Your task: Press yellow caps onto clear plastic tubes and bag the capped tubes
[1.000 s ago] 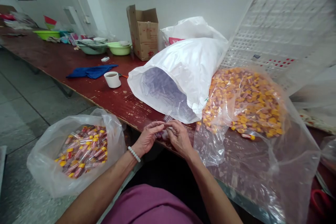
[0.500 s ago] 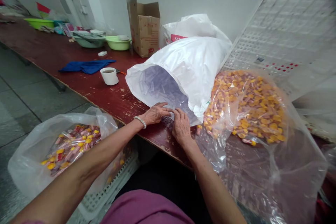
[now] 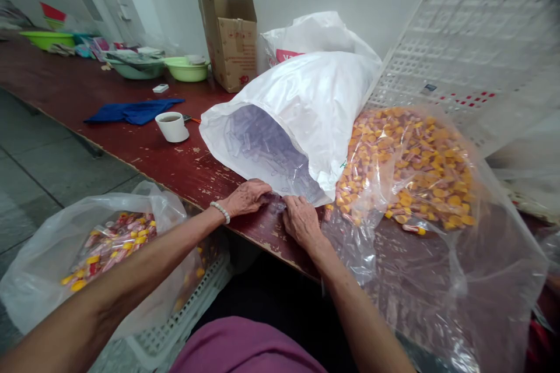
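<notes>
A white sack [image 3: 315, 90] lies on its side with its mouth toward me, and many clear plastic tubes [image 3: 258, 140] show inside. Just in front of its lower lip are both my hands, a small gap apart. My left hand [image 3: 247, 197], with a beaded bracelet on the wrist, has its fingers curled together. My right hand [image 3: 301, 221] is closed too, its fingertips bent by the edge of the sack. Some clear plastic pieces [image 3: 274, 205] show between the hands on the table. What the fingertips hold is hidden or too small to name.
Right of the sack, a clear bag [image 3: 455, 280] holds a heap of yellow-capped tubes [image 3: 411, 157]. Another open bag [image 3: 39, 245] of capped tubes sits low at left. A cup [image 3: 172, 128], blue cloth [image 3: 131, 111], cardboard box [image 3: 236, 46] and leaning white crate [image 3: 420, 58] stand around.
My left hand has drawn slightly left and down, away from my right hand, opening a gap between them. The whole view has shifted a little.
</notes>
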Action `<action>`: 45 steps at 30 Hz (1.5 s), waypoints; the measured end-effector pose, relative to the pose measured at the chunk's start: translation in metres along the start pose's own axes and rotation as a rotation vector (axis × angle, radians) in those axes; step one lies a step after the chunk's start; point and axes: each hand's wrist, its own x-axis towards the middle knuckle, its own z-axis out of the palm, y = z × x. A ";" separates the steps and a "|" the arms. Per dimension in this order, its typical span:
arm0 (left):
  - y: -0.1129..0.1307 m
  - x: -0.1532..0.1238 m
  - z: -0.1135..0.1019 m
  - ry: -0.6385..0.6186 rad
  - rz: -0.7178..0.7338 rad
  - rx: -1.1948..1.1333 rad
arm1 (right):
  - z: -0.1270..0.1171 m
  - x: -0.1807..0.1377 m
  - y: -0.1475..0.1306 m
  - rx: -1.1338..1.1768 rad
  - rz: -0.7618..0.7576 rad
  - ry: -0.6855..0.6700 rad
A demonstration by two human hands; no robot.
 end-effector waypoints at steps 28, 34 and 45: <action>0.067 0.016 0.086 0.535 -0.420 -0.156 | 0.002 -0.079 -0.039 0.036 0.205 0.115; 0.058 0.009 0.076 0.616 -0.503 -0.324 | -0.005 -0.080 -0.031 -0.120 0.146 0.027; 0.063 -0.054 0.012 0.423 -0.409 -1.122 | -0.010 -0.051 -0.051 0.775 0.421 0.256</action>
